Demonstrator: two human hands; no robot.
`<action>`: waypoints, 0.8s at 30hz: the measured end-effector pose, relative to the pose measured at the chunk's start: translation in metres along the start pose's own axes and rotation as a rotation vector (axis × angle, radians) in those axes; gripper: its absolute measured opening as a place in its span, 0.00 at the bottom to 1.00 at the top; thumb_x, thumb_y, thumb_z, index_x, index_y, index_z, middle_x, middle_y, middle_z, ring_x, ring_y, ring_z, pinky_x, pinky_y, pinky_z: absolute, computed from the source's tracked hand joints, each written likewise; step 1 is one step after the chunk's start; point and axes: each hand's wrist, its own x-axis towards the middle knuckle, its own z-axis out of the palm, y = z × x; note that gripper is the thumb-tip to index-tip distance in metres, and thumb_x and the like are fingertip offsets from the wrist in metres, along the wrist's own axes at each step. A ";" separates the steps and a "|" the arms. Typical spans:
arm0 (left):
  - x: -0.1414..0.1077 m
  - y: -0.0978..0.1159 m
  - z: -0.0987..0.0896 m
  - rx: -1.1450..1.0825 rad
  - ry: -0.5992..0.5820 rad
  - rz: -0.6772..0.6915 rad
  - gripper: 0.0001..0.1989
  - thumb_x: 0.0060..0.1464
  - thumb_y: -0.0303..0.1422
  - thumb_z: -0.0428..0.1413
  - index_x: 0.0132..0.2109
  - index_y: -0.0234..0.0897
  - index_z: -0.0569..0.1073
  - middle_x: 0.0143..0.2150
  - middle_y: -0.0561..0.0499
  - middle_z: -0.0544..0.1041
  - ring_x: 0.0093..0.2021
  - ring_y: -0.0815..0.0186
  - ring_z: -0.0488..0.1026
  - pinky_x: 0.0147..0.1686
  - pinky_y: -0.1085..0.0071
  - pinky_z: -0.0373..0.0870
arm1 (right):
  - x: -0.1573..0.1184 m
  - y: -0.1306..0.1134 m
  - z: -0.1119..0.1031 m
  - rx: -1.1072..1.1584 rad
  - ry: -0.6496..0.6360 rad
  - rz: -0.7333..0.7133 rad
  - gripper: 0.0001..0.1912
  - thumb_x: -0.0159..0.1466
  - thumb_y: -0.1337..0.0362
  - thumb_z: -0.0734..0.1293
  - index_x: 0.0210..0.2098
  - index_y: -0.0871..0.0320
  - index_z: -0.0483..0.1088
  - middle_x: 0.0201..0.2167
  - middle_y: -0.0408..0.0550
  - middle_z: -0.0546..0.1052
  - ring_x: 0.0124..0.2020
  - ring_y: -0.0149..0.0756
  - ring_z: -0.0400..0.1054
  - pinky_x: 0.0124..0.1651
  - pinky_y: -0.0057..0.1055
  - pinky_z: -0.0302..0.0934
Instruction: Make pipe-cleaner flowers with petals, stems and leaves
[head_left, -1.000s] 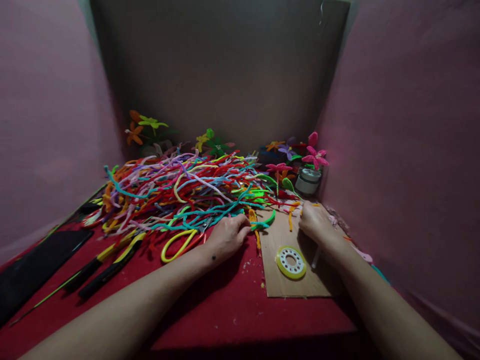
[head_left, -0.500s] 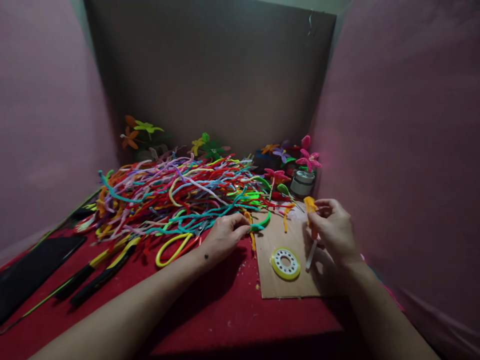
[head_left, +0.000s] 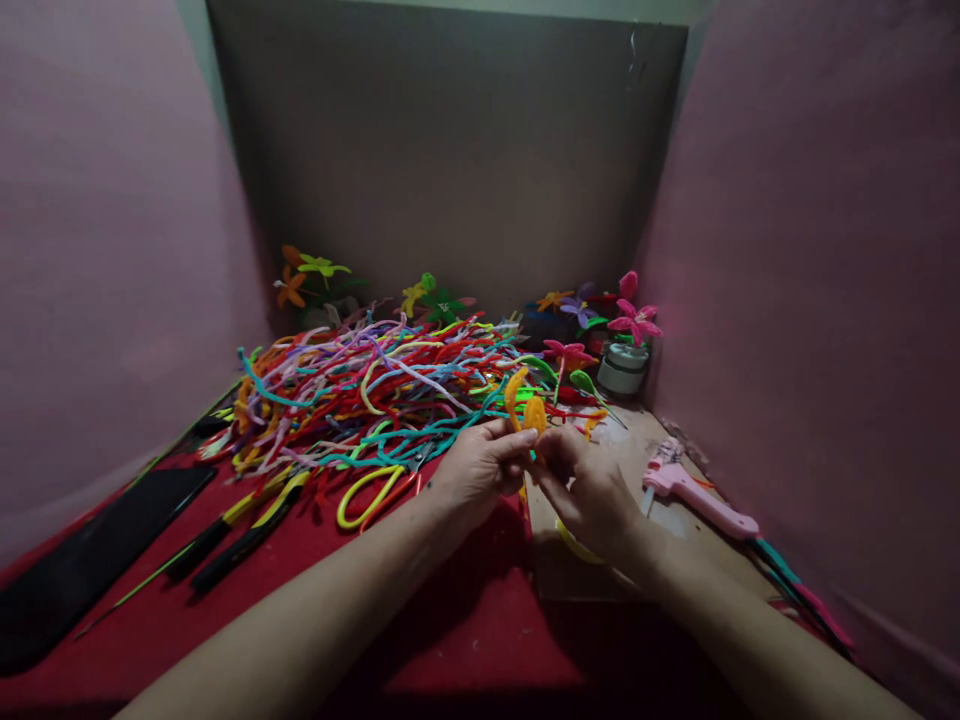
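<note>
My left hand [head_left: 484, 462] pinches orange fuzzy petals [head_left: 534, 414] that stick up between my two hands, over the left edge of a cardboard sheet [head_left: 555, 578]. Close against it on the right, my right hand [head_left: 581, 480] has its fingers closed at the lower part of the same orange piece. The fingertips hide where the petals join. Under my right hand a yellow tape roll [head_left: 576, 543] shows only in part. A big heap of coloured pipe cleaners [head_left: 360, 385] lies behind my left hand.
A pink glue gun [head_left: 701, 497] rests on the cardboard's right side. Scissors [head_left: 371, 497], pliers [head_left: 251, 530] and a black flat object [head_left: 105, 550] lie at left. Behind stand fuzzy flowers [head_left: 636, 320] and a white jar [head_left: 624, 368]. Walls enclose both sides.
My right hand has moved left with the orange piece and met my left hand. The green and teal piece by my left fingers is mostly hidden. The glue gun at right is uncovered.
</note>
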 end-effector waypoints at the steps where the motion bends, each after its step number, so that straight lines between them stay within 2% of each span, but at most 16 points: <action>1: 0.000 0.000 -0.003 0.033 0.011 0.025 0.11 0.40 0.32 0.62 0.32 0.32 0.72 0.21 0.57 0.66 0.16 0.80 0.55 0.17 0.78 0.47 | 0.004 -0.001 -0.001 0.051 -0.023 0.048 0.04 0.58 0.68 0.62 0.34 0.56 0.60 0.25 0.42 0.65 0.24 0.30 0.61 0.28 0.28 0.56; 4: -0.001 0.004 -0.009 0.191 0.006 0.076 0.11 0.40 0.34 0.62 0.32 0.31 0.74 0.18 0.57 0.65 0.15 0.79 0.56 0.17 0.77 0.49 | 0.020 -0.002 -0.006 0.266 0.012 0.278 0.12 0.56 0.62 0.65 0.38 0.57 0.61 0.26 0.43 0.69 0.26 0.31 0.64 0.28 0.28 0.58; 6: -0.003 0.008 -0.009 0.316 -0.014 0.094 0.10 0.41 0.35 0.61 0.30 0.30 0.74 0.19 0.56 0.67 0.15 0.78 0.56 0.17 0.77 0.50 | 0.029 -0.001 -0.008 0.473 -0.030 0.437 0.17 0.53 0.60 0.67 0.40 0.58 0.62 0.24 0.41 0.68 0.22 0.30 0.62 0.23 0.27 0.56; 9: -0.008 0.014 -0.006 0.474 -0.048 0.102 0.09 0.44 0.34 0.58 0.31 0.30 0.74 0.22 0.53 0.71 0.17 0.77 0.57 0.16 0.77 0.51 | 0.034 0.004 -0.007 0.741 -0.109 0.502 0.12 0.51 0.61 0.68 0.32 0.61 0.66 0.20 0.39 0.67 0.17 0.26 0.58 0.20 0.25 0.52; 12: -0.010 0.014 -0.005 0.609 -0.020 0.152 0.09 0.44 0.31 0.58 0.35 0.32 0.75 0.24 0.54 0.73 0.18 0.76 0.59 0.18 0.78 0.54 | 0.032 0.011 -0.005 0.913 -0.048 0.520 0.06 0.50 0.65 0.68 0.26 0.62 0.68 0.19 0.40 0.68 0.17 0.24 0.58 0.19 0.24 0.50; 15: -0.008 0.009 -0.009 0.735 0.018 0.317 0.10 0.45 0.30 0.57 0.38 0.35 0.75 0.29 0.53 0.75 0.26 0.72 0.66 0.25 0.76 0.62 | 0.029 0.017 -0.009 1.102 0.033 0.632 0.05 0.48 0.68 0.68 0.25 0.61 0.68 0.19 0.39 0.69 0.15 0.23 0.57 0.17 0.23 0.49; 18: -0.005 0.004 -0.017 0.925 0.052 0.527 0.06 0.49 0.30 0.56 0.36 0.36 0.74 0.31 0.52 0.74 0.31 0.70 0.68 0.32 0.75 0.64 | 0.028 0.021 -0.017 1.257 0.081 0.753 0.06 0.47 0.69 0.68 0.25 0.59 0.66 0.18 0.38 0.68 0.14 0.24 0.58 0.14 0.22 0.48; 21: -0.003 0.000 -0.023 1.115 0.075 0.714 0.04 0.52 0.31 0.54 0.34 0.36 0.73 0.29 0.52 0.71 0.28 0.71 0.66 0.30 0.76 0.62 | 0.027 0.022 -0.023 1.328 0.125 0.819 0.08 0.46 0.71 0.68 0.26 0.58 0.66 0.19 0.37 0.69 0.14 0.23 0.59 0.13 0.21 0.48; 24: -0.003 -0.003 -0.026 1.256 0.075 0.805 0.05 0.55 0.31 0.51 0.35 0.36 0.71 0.29 0.51 0.69 0.28 0.71 0.65 0.28 0.76 0.61 | 0.026 0.022 -0.024 1.348 0.121 0.822 0.08 0.46 0.71 0.69 0.26 0.59 0.66 0.19 0.38 0.69 0.14 0.23 0.59 0.13 0.21 0.47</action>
